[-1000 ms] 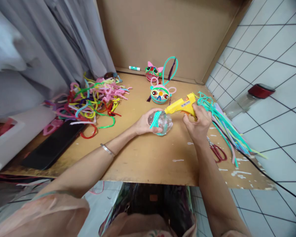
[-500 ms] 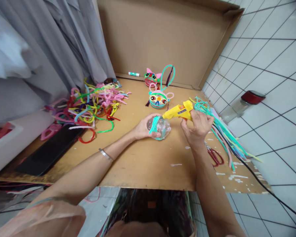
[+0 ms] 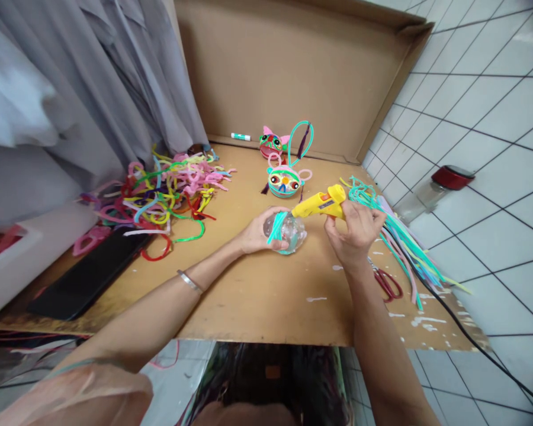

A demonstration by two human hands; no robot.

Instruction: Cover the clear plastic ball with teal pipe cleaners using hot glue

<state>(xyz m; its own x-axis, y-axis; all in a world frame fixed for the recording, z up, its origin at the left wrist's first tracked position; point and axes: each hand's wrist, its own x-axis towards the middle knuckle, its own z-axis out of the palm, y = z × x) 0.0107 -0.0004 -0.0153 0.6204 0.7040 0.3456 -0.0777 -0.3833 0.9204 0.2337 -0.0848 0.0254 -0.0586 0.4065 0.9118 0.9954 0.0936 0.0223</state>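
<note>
My left hand (image 3: 258,231) is closed around a clear, rounded plastic piece (image 3: 296,238), perhaps a bottle bottom, above the table. Teal pipe cleaners (image 3: 277,228) cross its left side. In my right hand (image 3: 357,229) is a yellow hot glue gun (image 3: 320,203), its nozzle pointing left at the upper part of the clear piece; whether the tip touches it I cannot tell. Behind them stands a decorated animal-face ornament (image 3: 285,181) with pink loop ears and a teal loop handle. Farther back sits a second ornament (image 3: 272,144) with pink pointed ears.
Tangled coloured pipe cleaners (image 3: 169,189) lie at left beside a black flat object (image 3: 84,278). Straight pipe cleaners (image 3: 408,248), red-handled scissors (image 3: 387,284) and a black cord (image 3: 453,313) are at right. A glass jar (image 3: 433,189) stands near the tiled wall. A glue stick (image 3: 240,136) lies behind.
The view has shifted slightly. My hands, the clear piece and the glue gun keep nearly the same places, with the nozzle still at the upper part of the piece.
</note>
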